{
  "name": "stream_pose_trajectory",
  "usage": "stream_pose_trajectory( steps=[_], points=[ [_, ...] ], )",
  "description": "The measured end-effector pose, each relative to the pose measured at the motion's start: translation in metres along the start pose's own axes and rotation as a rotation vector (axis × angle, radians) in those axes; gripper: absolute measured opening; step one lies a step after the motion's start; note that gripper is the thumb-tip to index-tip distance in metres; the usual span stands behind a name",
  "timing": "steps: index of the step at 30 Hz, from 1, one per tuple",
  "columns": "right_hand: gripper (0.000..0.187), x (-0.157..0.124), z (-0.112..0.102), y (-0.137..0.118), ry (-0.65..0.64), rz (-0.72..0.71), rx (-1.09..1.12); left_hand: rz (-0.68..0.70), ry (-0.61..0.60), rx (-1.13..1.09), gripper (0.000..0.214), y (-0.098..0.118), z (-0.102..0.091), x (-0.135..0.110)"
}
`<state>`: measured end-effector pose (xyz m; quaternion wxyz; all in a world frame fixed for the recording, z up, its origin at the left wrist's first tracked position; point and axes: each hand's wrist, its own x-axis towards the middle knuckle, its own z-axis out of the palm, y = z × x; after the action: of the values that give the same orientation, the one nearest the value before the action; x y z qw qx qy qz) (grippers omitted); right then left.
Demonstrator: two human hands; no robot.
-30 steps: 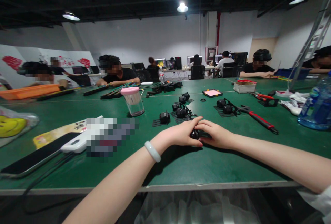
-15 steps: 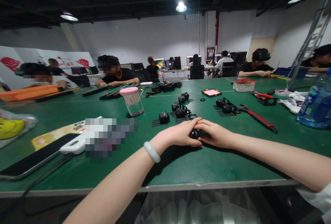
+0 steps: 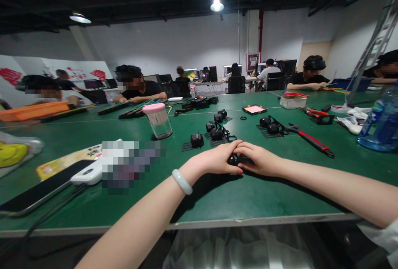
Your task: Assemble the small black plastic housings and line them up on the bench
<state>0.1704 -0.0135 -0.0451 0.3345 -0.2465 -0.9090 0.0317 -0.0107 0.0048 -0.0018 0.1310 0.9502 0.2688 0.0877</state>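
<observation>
Both hands meet around a small black rounded part [image 3: 233, 160] near the middle of the green table [image 3: 273, 200]. My left hand [image 3: 222, 158], below a pale bangle, closes on it from the left with thumb and fingers. From the right, my right hand [image 3: 259, 159] curls its fingers against the same part. Most of the part is hidden by the fingers, so its exact kind cannot be made out. Just beyond the hands lie similar black parts on slatted bases: a single one [image 3: 197, 139], a cluster [image 3: 217, 132], and a pair [image 3: 270, 126] to the right.
A red-and-black adjustable wrench [image 3: 312, 141] lies to the right, near a blue bottle [image 3: 379, 124]. Left are a pink-lidded jar [image 3: 160, 124], a phone [image 3: 46, 188] and a white device with cables [image 3: 90, 173]. Behind sit a pink-lined tray [image 3: 254, 110] and a white box [image 3: 293, 101]. Several people work beyond.
The hands keep almost the same place and grip on the black part. The view has shifted very slightly.
</observation>
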Motion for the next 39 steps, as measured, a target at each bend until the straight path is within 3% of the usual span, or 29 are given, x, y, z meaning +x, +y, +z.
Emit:
stream_pose_trajectory(
  steps=[13,20,39],
  points=[
    [0.040,0.0017,-0.0051,-0.0071,-0.021,0.012,0.047,0.016,-0.002,-0.002,0.072,0.0023,-0.0020,0.0002],
    [0.047,-0.0020,-0.0010,-0.0007,-0.130,0.116,0.021,-0.051,-0.024,0.057,0.075,-0.0001,-0.0003,-0.0012],
    [0.048,-0.0016,-0.0006,-0.0001,-0.120,0.109,0.031,-0.039,-0.018,0.042,0.071,0.0000,-0.0003,-0.0009]
  ],
)
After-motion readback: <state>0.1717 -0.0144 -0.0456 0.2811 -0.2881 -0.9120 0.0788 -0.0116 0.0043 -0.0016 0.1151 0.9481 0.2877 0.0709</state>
